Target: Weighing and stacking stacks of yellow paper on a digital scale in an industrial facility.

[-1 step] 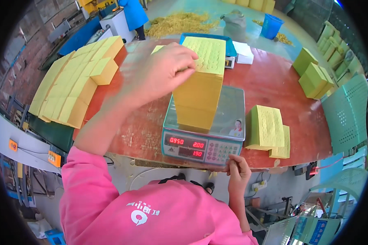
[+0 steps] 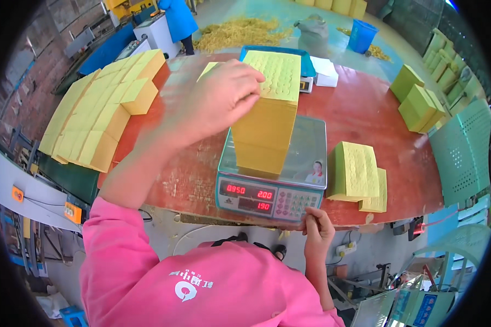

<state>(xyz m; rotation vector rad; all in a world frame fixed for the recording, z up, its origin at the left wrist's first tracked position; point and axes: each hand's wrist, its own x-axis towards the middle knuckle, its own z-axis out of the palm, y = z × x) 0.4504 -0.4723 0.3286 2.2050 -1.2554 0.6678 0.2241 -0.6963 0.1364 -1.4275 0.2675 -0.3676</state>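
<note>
A tall stack of yellow paper (image 2: 263, 133) stands on the metal pan of a digital scale (image 2: 305, 147). Its top sheet bears rows of curved embossed marks. My left hand (image 2: 232, 87) reaches over from the left with curled fingers. Its thumb and fingertips close at the stack's upper left edge. Red digits glow on the scale's display (image 2: 248, 197), beside a keypad (image 2: 294, 203). At the scale's front right corner is my right hand (image 2: 319, 224), fingers folded and tips by the rim. Whether anything lies inside those fingers is hidden.
Right of the scale, two smaller yellow paper stacks (image 2: 354, 171) stand on the red table (image 2: 360, 114). Many paper blocks (image 2: 95, 109) fill the left side; more blocks (image 2: 417, 101) sit at the far right. Behind are a blue tray (image 2: 308, 65), white sheets (image 2: 324, 72) and a person in blue (image 2: 177, 22).
</note>
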